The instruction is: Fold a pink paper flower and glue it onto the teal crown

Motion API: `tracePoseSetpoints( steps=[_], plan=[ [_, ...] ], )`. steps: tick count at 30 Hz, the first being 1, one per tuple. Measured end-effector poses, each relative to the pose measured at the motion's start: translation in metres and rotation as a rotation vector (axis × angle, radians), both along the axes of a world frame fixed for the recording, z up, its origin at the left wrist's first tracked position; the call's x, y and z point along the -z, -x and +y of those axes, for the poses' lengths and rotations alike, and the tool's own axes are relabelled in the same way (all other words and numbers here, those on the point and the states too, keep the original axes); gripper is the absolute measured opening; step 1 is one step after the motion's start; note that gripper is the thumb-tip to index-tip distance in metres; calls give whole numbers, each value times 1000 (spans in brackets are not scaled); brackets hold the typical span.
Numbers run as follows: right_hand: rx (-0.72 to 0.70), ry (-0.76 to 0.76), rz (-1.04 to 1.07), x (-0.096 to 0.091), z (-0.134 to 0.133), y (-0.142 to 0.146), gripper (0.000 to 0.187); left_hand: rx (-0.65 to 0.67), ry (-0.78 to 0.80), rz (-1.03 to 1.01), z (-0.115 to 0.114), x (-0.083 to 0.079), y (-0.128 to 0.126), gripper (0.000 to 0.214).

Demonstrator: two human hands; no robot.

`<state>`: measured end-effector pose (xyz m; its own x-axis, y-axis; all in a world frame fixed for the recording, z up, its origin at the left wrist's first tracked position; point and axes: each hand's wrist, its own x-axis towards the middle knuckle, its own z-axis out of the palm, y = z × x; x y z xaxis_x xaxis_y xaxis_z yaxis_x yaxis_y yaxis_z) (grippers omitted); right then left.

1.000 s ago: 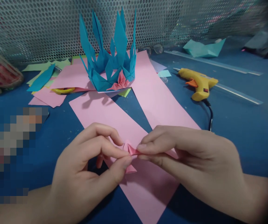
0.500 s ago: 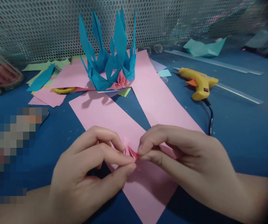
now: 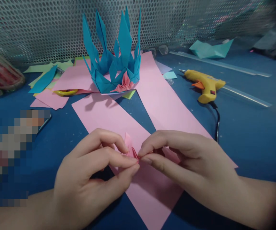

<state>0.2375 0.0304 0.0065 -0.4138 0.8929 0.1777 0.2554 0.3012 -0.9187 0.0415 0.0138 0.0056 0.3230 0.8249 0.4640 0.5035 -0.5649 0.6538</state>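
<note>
Between my two hands is a small folded pink paper piece (image 3: 133, 152), pleated and partly hidden by the fingers. My left hand (image 3: 90, 172) pinches it from the left with thumb and fingertips. From the right, my right hand (image 3: 185, 166) grips its edge between thumb and forefinger. Under both hands lies a long pink paper strip (image 3: 157, 204). Farther back stands a blue folded-paper crown (image 3: 104, 83) with tall points, and a pink paper flower (image 3: 125, 84) sits on its front edge.
A yellow glue gun (image 3: 206, 83) with a black cord lies at the right, near clear glue sticks (image 3: 245, 95). A teal paper piece (image 3: 211, 49) rests behind. At the left are paper scraps (image 3: 49, 99), yellow-handled scissors (image 3: 67, 92) and a clear jar (image 3: 2, 72). A perforated metal panel (image 3: 56, 32) closes the back.
My right fingertips have shifted slightly left, closer to the left ones. The folded pink paper piece looks more closed, and its upper petal stands a little higher.
</note>
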Motion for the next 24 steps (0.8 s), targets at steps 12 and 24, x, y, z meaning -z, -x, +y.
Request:
tracePoseSetpoints(
  steps=[12,24],
  plan=[
    [-53,-49,30,6,-5,-1,12,40,22,44,2,1,2,14],
    [-109,69,67,7,-1,-1,17,114,352,-93,7,7,5,23]
  ],
)
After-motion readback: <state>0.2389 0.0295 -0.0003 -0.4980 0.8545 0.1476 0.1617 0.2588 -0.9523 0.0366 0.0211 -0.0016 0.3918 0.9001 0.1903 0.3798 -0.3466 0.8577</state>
